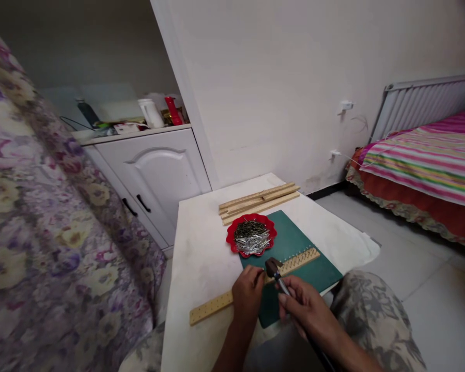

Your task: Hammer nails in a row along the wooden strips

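Note:
A long wooden strip (pixel 211 309) with rows of small holes lies slantwise across a green board (pixel 290 232). Several nails stand upright in the strip's right part. My left hand (pixel 248 289) rests over the strip's middle, thumb and fingertips pinched on a nail that is barely visible. In my right hand (pixel 304 305), fingers wrap around the handle of a hammer (pixel 273 268). The hammer's head hovers just right of my left fingertips, above the strip. Behind the strip, a red scalloped dish (pixel 231 240) holds a heap of loose nails (pixel 251 237).
More wooden strips (pixel 259 201) are piled at the back of the white table (pixel 201 248). Camouflage-clad knees flank the table's near end. A flowered curtain (pixel 62 232) hangs left, beside a white cabinet (pixel 155 170). A bed (pixel 430 155) stands to the right.

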### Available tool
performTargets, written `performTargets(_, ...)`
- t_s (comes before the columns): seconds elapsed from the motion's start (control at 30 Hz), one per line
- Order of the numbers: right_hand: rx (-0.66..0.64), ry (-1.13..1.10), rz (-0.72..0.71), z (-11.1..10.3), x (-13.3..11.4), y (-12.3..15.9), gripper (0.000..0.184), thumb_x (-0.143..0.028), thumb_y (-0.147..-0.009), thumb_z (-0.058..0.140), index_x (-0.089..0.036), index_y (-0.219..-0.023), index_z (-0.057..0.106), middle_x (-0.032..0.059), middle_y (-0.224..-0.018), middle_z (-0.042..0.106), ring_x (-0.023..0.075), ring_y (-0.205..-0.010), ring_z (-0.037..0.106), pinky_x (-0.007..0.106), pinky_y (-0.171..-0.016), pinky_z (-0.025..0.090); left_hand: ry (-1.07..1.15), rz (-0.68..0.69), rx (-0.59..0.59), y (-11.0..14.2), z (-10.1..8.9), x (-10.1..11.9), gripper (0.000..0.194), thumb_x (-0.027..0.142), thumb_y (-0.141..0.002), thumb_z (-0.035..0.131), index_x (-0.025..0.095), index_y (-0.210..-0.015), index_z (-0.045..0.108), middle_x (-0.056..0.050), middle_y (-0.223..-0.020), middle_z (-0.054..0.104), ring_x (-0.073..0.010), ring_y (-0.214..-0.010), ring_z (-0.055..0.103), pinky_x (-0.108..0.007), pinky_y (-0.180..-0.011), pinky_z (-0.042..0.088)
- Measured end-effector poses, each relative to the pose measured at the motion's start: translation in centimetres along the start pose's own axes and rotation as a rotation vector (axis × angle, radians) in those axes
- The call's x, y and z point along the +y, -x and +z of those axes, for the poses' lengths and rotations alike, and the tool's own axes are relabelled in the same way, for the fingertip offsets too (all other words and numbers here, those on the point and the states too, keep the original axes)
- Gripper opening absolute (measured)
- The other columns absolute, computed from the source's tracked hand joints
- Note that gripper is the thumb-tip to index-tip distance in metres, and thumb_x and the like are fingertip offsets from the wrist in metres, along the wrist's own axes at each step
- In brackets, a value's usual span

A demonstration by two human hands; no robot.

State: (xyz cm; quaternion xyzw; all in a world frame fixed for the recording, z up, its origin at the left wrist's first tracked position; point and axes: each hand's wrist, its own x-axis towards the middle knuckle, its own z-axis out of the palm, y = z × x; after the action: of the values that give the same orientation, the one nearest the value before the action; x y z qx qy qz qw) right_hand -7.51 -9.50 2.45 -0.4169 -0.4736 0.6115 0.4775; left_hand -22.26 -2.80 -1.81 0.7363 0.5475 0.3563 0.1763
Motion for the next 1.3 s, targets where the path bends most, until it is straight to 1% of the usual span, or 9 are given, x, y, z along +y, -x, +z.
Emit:
performTargets(0.17,-0.027,0.053,0.004,0.8,0.2,-1.5,0.025,-0.041,-0.082,0.055,-0.017,-0.088,0.05,-0.0084,-0.054,0.055,0.0018,-0.026,0.029,0.014,-0.027,0.021,-0.033,-0.013,0.009,0.0,0.0,-0.2,0.015,0.019,-0.081,0.047,0.019,-0.072,0.06,0.001,-0.073,0.06,-0.0121,-0.068,0.056,-0.022,-0.059,0.037)
performTargets(0.53,-0.013,0.097,-0.01,1.0,0.3,-1.2,0.023,-0.04,-0.084,0.053,-0.018,-0.086,0.048,-0.0081,-0.055,0.054,0.0013,-0.028,0.029,0.013,-0.028,0.022,-0.045,-0.029,0.004,0.1,0.1,0.1,0.017,0.019,-0.081,0.045,0.019,-0.07,0.057,0.001,-0.07,0.059,-0.0123,-0.065,0.055,-0.022,-0.057,0.035)
performTargets(0.67,-0.011,0.078,0.01,0.7,0.4,0.0,0.025,-0.042,-0.083,0.054,-0.018,-0.088,0.049,-0.0078,-0.055,0.054,0.0017,-0.029,0.029,0.013,-0.029,0.02,-0.031,0.038,-0.013,0.3,-0.7,-0.1,0.016,0.021,-0.084,0.045,0.02,-0.08,0.061,-0.002,-0.079,0.061,-0.0154,-0.076,0.057,-0.025,-0.066,0.042)
performTargets(0.8,-0.024,0.073,0.067,-0.3,1.8,1.8,0.031,-0.049,-0.079,0.055,-0.019,-0.085,0.05,-0.0069,-0.054,0.053,0.0033,-0.03,0.028,0.016,-0.03,0.017,-0.155,0.115,-0.02,0.9,-1.5,-1.2,0.019,0.023,-0.079,0.054,0.021,-0.096,0.062,-0.006,-0.094,0.063,-0.0214,-0.089,0.056,-0.034,-0.078,0.043)
performTargets(0.87,0.006,0.088,0.037,-0.8,3.0,2.4,0.032,-0.05,-0.077,0.058,-0.019,-0.078,0.052,-0.0056,-0.053,0.052,0.0062,-0.038,0.034,0.017,-0.037,0.024,-0.204,0.119,-0.041,1.2,-1.5,-1.8,0.021,0.023,-0.078,0.056,0.02,-0.097,0.062,-0.007,-0.096,0.063,-0.023,-0.09,0.056,-0.036,-0.077,0.044)
performTargets(0.97,-0.037,0.108,0.008,-1.5,4.6,2.8,0.035,-0.052,-0.076,0.057,-0.018,-0.076,0.052,-0.0044,-0.051,0.052,0.0097,-0.046,0.041,0.02,-0.047,0.03,-0.211,0.117,-0.054,1.2,-1.1,-1.9,0.02,0.021,-0.079,0.054,0.02,-0.098,0.062,-0.008,-0.097,0.063,-0.0235,-0.091,0.056,-0.037,-0.078,0.044)
performTargets(1.1,-0.049,0.092,0.102,-2.3,5.8,2.4,0.039,-0.056,-0.072,0.058,-0.019,-0.079,0.052,-0.0053,-0.049,0.051,0.0085,-0.041,0.037,0.02,-0.044,0.024,-0.216,0.087,-0.081,0.2,0.1,-0.8,0.022,0.018,-0.079,0.052,0.019,-0.098,0.062,-0.007,-0.097,0.062,-0.0228,-0.091,0.054,-0.037,-0.08,0.042)
performTargets(1.2,-0.065,0.076,0.17,-2.8,5.8,2.1,0.042,-0.06,-0.066,0.062,-0.021,-0.075,0.049,-0.0065,-0.047,0.049,0.0075,-0.037,0.032,0.02,-0.042,0.023,-0.225,0.054,-0.11,-0.6,1.0,0.1,0.022,0.017,-0.078,0.052,0.02,-0.098,0.062,-0.006,-0.097,0.062,-0.0223,-0.092,0.054,-0.036,-0.08,0.042)
performTargets(1.3,-0.058,0.026,0.177,-3.5,5.0,2.1,0.042,-0.059,-0.066,0.063,-0.02,-0.077,0.051,-0.0054,-0.049,0.051,0.0083,-0.04,0.037,0.02,-0.044,0.024,-0.232,0.036,-0.116,-0.9,1.7,0.5,0.023,0.016,-0.078,0.052,0.02,-0.099,0.062,-0.006,-0.098,0.062,-0.0222,-0.093,0.054,-0.036,-0.081,0.041)
